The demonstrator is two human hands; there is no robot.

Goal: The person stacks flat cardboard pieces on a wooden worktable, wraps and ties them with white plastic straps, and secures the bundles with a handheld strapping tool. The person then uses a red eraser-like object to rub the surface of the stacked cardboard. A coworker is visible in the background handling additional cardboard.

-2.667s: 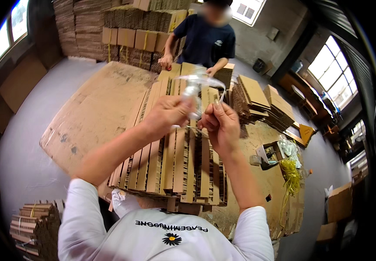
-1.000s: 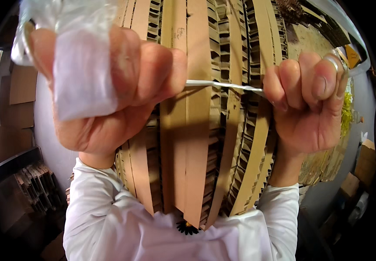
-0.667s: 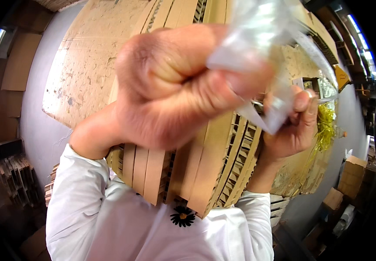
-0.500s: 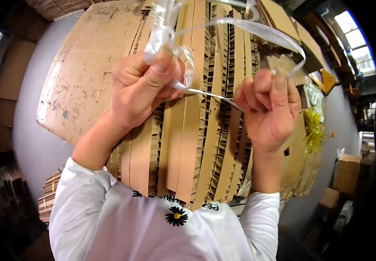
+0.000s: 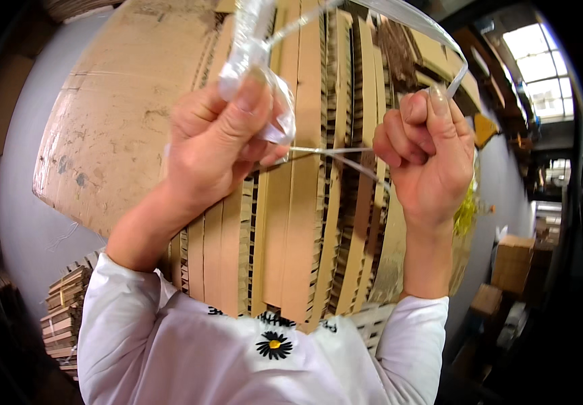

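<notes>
My left hand [image 5: 214,138] is closed around a bunched length of clear plastic strapping [image 5: 245,50], pinched between thumb and fingers. Facing it, my right hand [image 5: 433,152] has its fingers curled in on the same plastic strapping, which loops from the top of the picture down to its fingertips. Thin, taut strands run across the gap between the two hands. Beneath them lies a bundle of long brown honeycomb cardboard strips [image 5: 281,236], set side by side with their ragged cell edges showing.
A large, scuffed cardboard sheet [image 5: 109,115] lies to the left of the strips. Stacked slats [image 5: 65,310] stand at the lower left. Yellow plastic twine [image 5: 467,209] hangs beyond my right wrist. Cardboard boxes [image 5: 513,263] sit on the grey floor at right.
My right hand has moved slightly right and up, widening the gap between the hands. The strands between them have turned more level, and a second strand now slants below. The view has shifted slightly.
</notes>
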